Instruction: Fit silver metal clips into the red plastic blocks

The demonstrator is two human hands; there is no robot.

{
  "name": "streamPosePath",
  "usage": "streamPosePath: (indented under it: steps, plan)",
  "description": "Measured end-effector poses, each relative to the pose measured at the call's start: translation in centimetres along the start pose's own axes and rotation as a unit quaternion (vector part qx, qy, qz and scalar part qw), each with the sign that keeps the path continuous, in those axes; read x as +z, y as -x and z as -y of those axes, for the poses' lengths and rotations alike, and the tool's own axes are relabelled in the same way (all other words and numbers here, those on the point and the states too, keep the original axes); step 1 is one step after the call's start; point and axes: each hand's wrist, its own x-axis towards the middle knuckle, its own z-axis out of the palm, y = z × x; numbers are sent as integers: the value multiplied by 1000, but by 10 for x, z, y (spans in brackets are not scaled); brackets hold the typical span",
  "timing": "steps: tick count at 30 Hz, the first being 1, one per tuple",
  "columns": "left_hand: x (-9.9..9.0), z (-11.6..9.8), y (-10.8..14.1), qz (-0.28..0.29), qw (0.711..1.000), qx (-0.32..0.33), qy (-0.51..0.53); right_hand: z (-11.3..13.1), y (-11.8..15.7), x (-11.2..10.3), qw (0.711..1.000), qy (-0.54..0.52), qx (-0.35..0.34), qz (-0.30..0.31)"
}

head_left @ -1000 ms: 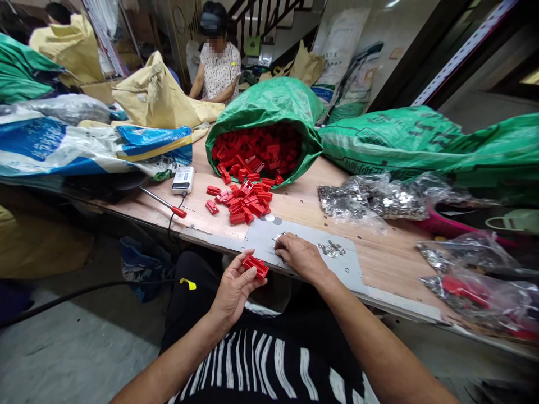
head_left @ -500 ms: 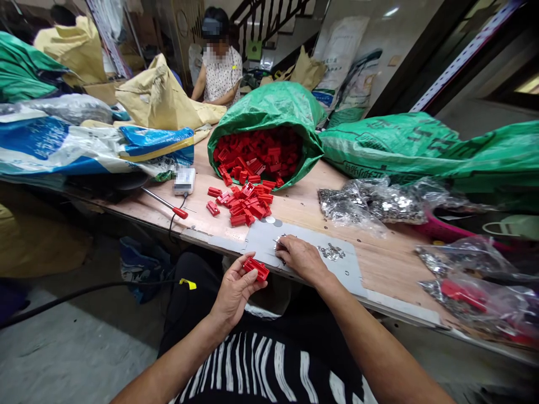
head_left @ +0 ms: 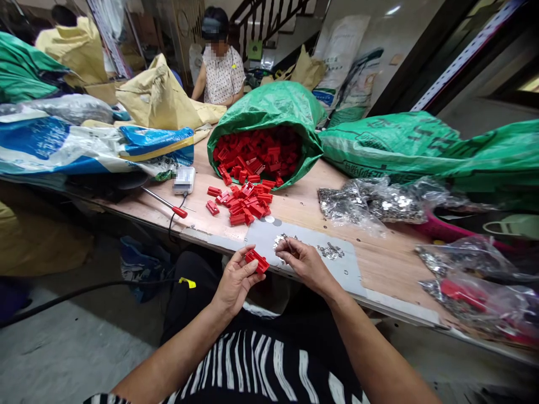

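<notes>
Since the earlier frames my right hand [head_left: 306, 262] has lifted off the grey metal plate [head_left: 346, 265] and now pinches something tiny between thumb and forefinger; it is too small for me to say what, though it looks like one of the little silver pieces [head_left: 331, 251] scattered on that plate. Whether the fingertips truly clamp a piece I cannot tell for sure. My left hand [head_left: 234, 280] has risen slightly and grips the red plastic clip [head_left: 257, 260] between thumb and fingers, tilted, at the table's near edge; the palm hides the underside of the clip. That clip sits just beside the right hand's fingertips, apart from them by a narrow gap, and just in front of the plate. Behind, on the wooden table [head_left: 303, 207], a loose pile of red clips [head_left: 244, 201] spills from the open green sack [head_left: 269, 112]. Clear bags of metal parts [head_left: 370, 203] lie to the right, their contents blurred by the plastic; more bags at far right run out of frame. A red-handled screwdriver [head_left: 165, 203] and a small white device [head_left: 184, 179] lie to the left. Across the table another person [head_left: 219, 70] sits, the hands hidden by a tan paper sack [head_left: 158, 98].
</notes>
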Motion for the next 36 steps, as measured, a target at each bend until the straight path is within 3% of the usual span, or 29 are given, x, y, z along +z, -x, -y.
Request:
streamPosePath:
  steps: [6, 15, 22, 28, 32, 36]
  plan:
    - [4, -3, -5, 10, 1000, 4, -13, 13, 9, 12, 998, -14, -66, 15]
    - [8, -10, -8, 37, 998, 24, -52, 10, 12, 12, 989, 22, -144, 4]
    - [6, -14, -11, 62, 994, 21, -86, 12, 12, 12, 990, 13, -130, 51]
    - [-2, -14, -16, 63, 985, 60, -147, 5, 15, 19, 998, 13, -44, 33]
    - [-9, -15, -20, 45, 964, 113, -238, 2, 15, 21, 997, 69, -43, 3]
    - [-15, -19, -27, 28, 912, 184, -366, -2, 13, 25, 991, 120, -63, 2]
